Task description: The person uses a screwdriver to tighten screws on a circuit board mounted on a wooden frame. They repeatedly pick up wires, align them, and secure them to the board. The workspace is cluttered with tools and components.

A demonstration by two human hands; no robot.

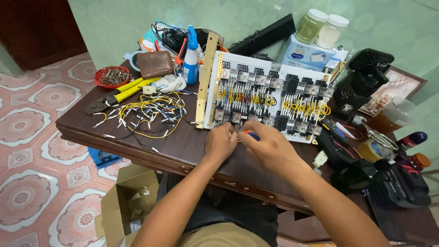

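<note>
Head view looks down on a white perforated panel (pixel 267 98) lying flat on the dark wooden worktop (pixel 183 146), its face crowded with rows of small relay blocks linked by yellow wire loops. It reads as stiff but light, and the fitted parts and thin wires look delicate, so the bare rim is probably the safest place to take hold of it. At the panel's near edge the right hand (pixel 270 148) pinches a small tool with an orange and blue handle (pixel 249 134), tip towards the lowest row. The left hand (pixel 220 142) is curled just beside it, knuckles up; whether it grips anything I cannot tell. A brass-coloured rail (pixel 206 77) lies along the panel's left side. Further left, loose yellow-and-white wire pieces (pixel 146 112) sprawl near yellow-handled crimping pliers (pixel 116 93). Clutter hems the right end, and the worktop's front edge runs close under both wrists, leaving little free room.
</note>
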